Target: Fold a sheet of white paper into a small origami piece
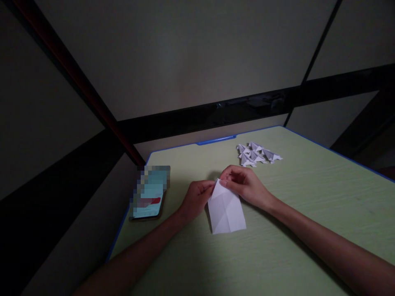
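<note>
A white sheet of paper [227, 213] with crease lines is held between my two hands above the table. Its far end is folded to a point, while its near end is straight and unfolded. My left hand [197, 196] pinches the left side of the pointed tip. From the right, my right hand [245, 185] grips the same tip, thumb on top and fingers curled behind. Part of the tip is covered by the fingers.
Several folded white paper figures [255, 154] sit grouped at the far right of the light green table [308, 197]. On the left lies a phone [151, 193] with its screen lit. A blue handle [216, 140] is on the far table edge, close to a wall panel.
</note>
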A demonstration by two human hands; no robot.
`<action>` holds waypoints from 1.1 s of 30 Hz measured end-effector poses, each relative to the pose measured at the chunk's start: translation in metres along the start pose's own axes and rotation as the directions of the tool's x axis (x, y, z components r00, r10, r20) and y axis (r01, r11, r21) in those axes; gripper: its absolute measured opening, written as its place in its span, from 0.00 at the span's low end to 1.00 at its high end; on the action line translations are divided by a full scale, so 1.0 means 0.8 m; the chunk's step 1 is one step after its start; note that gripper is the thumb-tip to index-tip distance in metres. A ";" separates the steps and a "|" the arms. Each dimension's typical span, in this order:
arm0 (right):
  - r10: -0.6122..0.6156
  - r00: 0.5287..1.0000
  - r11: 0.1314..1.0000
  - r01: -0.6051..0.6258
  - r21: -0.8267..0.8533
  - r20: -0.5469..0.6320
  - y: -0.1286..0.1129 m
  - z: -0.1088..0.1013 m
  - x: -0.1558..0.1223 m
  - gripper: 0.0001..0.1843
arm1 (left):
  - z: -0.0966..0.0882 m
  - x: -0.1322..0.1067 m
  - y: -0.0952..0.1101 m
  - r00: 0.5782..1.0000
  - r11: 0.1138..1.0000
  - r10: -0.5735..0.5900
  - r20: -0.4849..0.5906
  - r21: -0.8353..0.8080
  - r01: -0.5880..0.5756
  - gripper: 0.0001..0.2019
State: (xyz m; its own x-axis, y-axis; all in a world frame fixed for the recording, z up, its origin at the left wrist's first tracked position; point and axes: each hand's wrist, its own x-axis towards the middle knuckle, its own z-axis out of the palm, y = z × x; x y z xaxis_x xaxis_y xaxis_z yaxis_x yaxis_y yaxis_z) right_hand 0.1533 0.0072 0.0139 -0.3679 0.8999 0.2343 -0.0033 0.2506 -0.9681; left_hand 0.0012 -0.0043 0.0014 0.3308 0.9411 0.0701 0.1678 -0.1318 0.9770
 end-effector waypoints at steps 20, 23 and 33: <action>0.046 0.987 0.999 -0.042 -0.032 0.154 0.002 -0.006 0.000 0.11 | 0.000 0.001 -0.001 0.998 1.000 -0.027 0.056 0.003 0.027 0.17; 0.060 0.979 0.998 -0.064 0.014 0.193 0.004 -0.005 0.000 0.11 | 0.000 0.002 -0.002 0.998 0.999 -0.032 0.049 -0.005 0.032 0.17; 0.065 0.973 0.993 -0.085 0.080 0.223 0.007 -0.006 0.000 0.13 | -0.005 0.003 0.002 0.993 0.993 -0.099 0.056 -0.059 0.103 0.15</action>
State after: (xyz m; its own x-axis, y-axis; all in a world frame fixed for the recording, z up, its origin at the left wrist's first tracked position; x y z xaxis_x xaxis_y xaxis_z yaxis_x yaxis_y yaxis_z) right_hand 0.1575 0.0103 0.0086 -0.5654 0.8121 0.1446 -0.0463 0.1439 -0.9885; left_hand -0.0014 -0.0013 0.0038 0.3636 0.9308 -0.0387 0.1461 -0.0160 0.9891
